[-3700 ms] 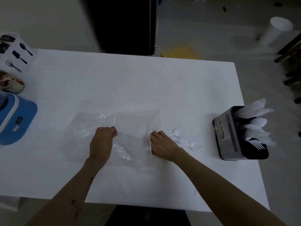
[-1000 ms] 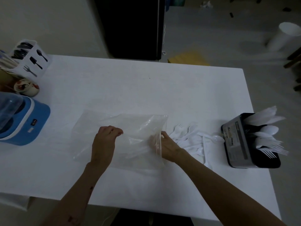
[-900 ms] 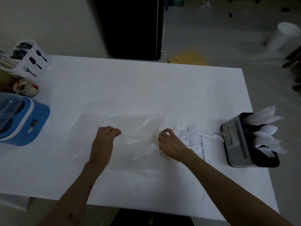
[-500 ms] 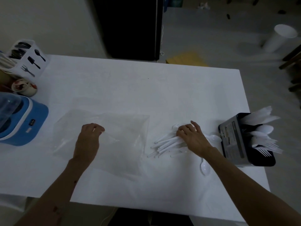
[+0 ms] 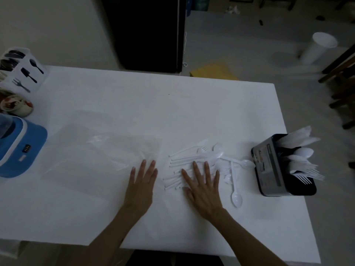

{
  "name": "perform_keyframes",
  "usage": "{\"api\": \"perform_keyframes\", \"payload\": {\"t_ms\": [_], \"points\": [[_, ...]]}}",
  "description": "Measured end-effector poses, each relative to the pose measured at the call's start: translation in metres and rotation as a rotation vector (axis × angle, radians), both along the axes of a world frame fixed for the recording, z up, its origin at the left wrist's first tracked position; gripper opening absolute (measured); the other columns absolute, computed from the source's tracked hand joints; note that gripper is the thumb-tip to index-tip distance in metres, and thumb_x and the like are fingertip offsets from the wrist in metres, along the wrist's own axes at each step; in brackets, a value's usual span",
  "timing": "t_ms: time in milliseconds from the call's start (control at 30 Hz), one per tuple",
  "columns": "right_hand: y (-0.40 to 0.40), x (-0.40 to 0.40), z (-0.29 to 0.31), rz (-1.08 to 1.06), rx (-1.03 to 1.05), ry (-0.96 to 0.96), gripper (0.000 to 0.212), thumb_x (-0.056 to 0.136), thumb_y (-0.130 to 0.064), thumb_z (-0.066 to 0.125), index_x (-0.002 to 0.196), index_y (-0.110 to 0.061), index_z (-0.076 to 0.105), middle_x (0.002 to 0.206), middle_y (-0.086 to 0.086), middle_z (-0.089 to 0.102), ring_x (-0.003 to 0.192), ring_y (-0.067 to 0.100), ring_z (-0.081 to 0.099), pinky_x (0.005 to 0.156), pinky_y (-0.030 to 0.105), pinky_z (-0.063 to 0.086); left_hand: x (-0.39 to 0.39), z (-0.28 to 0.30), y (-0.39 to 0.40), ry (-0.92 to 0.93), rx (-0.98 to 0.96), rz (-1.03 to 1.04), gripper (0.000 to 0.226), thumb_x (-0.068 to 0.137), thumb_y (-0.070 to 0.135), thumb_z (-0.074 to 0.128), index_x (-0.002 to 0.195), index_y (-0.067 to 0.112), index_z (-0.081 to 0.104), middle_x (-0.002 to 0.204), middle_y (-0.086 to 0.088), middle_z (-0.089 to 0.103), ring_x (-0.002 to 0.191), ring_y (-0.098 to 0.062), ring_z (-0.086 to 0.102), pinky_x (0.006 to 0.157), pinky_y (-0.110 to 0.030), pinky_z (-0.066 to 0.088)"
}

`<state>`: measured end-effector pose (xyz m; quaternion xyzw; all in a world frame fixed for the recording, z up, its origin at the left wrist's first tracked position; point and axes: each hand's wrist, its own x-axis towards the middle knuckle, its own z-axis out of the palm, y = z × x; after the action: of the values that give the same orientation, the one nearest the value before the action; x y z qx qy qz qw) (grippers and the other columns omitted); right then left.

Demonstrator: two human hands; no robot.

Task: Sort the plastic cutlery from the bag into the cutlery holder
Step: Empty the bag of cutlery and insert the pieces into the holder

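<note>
A pile of white plastic cutlery lies spread on the white table, with one spoon apart at the right. My right hand lies flat with straight fingers on the pile's near side. My left hand lies flat beside it, fingertips at the right edge of the clear plastic bag, which lies flat on the table. The black cutlery holder stands at the right edge and holds several white forks, spoons and knives.
At the table's left edge stand a blue and white appliance, a small patterned cup and a white cutlery caddy. On the floor beyond are a white bin and dark chair legs.
The cutlery came out of the bag onto the table. My left hand let go of the bag and moved right beside the pile. My right hand flattened over the pile.
</note>
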<state>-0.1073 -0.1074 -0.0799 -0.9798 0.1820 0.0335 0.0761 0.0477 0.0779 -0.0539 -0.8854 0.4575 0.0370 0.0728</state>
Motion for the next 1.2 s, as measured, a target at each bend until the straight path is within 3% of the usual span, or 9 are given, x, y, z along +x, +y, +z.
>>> {"api": "perform_keyframes", "payload": {"t_ms": [133, 333, 433, 567, 667, 733, 800, 967, 1200], "points": [[-0.015, 0.005, -0.009, 0.189, 0.023, 0.014, 0.057, 0.099, -0.045, 0.037, 0.153, -0.038, 0.024, 0.164, 0.008, 0.017, 0.149, 0.043, 0.007, 0.11, 0.067, 0.018, 0.022, -0.001, 0.018, -0.067, 0.028, 0.059, 0.058, 0.071, 0.004, 0.059, 0.129, 0.006, 0.058, 0.152, -0.014, 0.034, 0.143, -0.038, 0.02, 0.112, -0.055, 0.009], [-0.046, -0.005, 0.005, 0.321, 0.006, 0.021, 0.058, 0.103, -0.051, 0.031, 0.156, -0.037, 0.012, 0.166, 0.004, 0.001, 0.152, 0.033, -0.006, 0.12, 0.059, -0.002, 0.015, 0.01, -0.023, 0.073, -0.126, -0.02, 0.051, 0.079, 0.012, 0.068, 0.128, 0.003, 0.058, 0.152, -0.019, 0.033, 0.141, -0.043, 0.022, 0.11, -0.058, 0.028], [-0.038, -0.019, 0.011, 0.162, 0.08, -0.056, 0.06, 0.103, -0.047, 0.036, 0.157, -0.027, 0.018, 0.165, 0.005, 0.007, 0.152, 0.03, 0.001, 0.121, 0.055, 0.004, 0.018, 0.012, -0.068, 0.233, -0.178, -0.057, 0.051, 0.085, 0.012, 0.063, 0.134, 0.005, 0.051, 0.152, -0.017, 0.032, 0.143, -0.039, 0.02, 0.109, -0.058, 0.031], [-0.028, -0.038, 0.007, -0.062, 0.096, -0.161, 0.05, 0.1, -0.034, 0.046, 0.147, -0.019, 0.041, 0.156, 0.007, 0.036, 0.148, 0.029, 0.024, 0.119, 0.049, 0.018, 0.025, 0.004, -0.117, 0.403, -0.105, -0.005, 0.052, 0.102, 0.023, 0.032, 0.152, 0.015, 0.019, 0.161, -0.005, 0.004, 0.148, -0.025, 0.0, 0.12, -0.04, 0.006], [-0.029, -0.042, 0.007, -0.136, 0.088, -0.181, 0.045, 0.098, -0.032, 0.049, 0.141, -0.019, 0.047, 0.151, 0.005, 0.043, 0.145, 0.028, 0.031, 0.119, 0.047, 0.02, 0.02, -0.003, -0.123, 0.485, -0.185, 0.055, 0.045, 0.1, 0.022, 0.042, 0.144, 0.014, 0.04, 0.153, -0.008, 0.033, 0.139, -0.03, 0.031, 0.112, -0.04, 0.031], [-0.031, -0.04, 0.007, -0.18, 0.105, -0.197, 0.042, 0.097, -0.031, 0.05, 0.137, -0.02, 0.05, 0.148, 0.004, 0.046, 0.143, 0.027, 0.034, 0.118, 0.045, 0.021, 0.009, -0.004, -0.115, 0.428, -0.29, 0.053, 0.033, 0.092, 0.012, 0.058, 0.124, 0.009, 0.061, 0.127, -0.012, 0.061, 0.11, -0.034, 0.057, 0.084, -0.042, 0.055], [-0.032, -0.035, 0.009, -0.223, 0.107, -0.233, 0.036, 0.094, -0.03, 0.052, 0.129, -0.021, 0.055, 0.14, 0.002, 0.053, 0.136, 0.027, 0.042, 0.114, 0.045, 0.029, -0.008, -0.004, -0.105, 0.412, -0.373, 0.095, 0.024, 0.086, 0.008, 0.065, 0.11, 0.008, 0.068, 0.102, -0.009, 0.068, 0.09, -0.032, 0.062, 0.064, -0.04, 0.058], [-0.032, -0.01, 0.022, -0.541, 0.171, -0.286, 0.023, 0.092, -0.041, 0.058, 0.099, -0.022, 0.069, 0.103, -0.002, 0.066, 0.101, 0.023, 0.056, 0.081, 0.038, 0.046, -0.048, 0.001, -0.085, 0.544, -0.459, 0.277, 0.026, 0.09, 0.015, 0.06, 0.115, 0.009, 0.065, 0.105, -0.009, 0.065, 0.098, -0.026, 0.06, 0.079, -0.039, 0.054], [-0.048, 0.026, 0.039, -0.913, 0.344, -0.025, 0.03, 0.09, -0.049, 0.059, 0.099, -0.023, 0.072, 0.104, -0.001, 0.068, 0.105, 0.024, 0.052, 0.09, 0.037, 0.037, -0.062, 0.003, -0.069, 0.564, -0.573, 0.288, 0.021, 0.089, 0.009, 0.063, 0.109, 0.008, 0.067, 0.103, -0.005, 0.066, 0.097, -0.022, 0.06, 0.085, -0.029, 0.05]]}}
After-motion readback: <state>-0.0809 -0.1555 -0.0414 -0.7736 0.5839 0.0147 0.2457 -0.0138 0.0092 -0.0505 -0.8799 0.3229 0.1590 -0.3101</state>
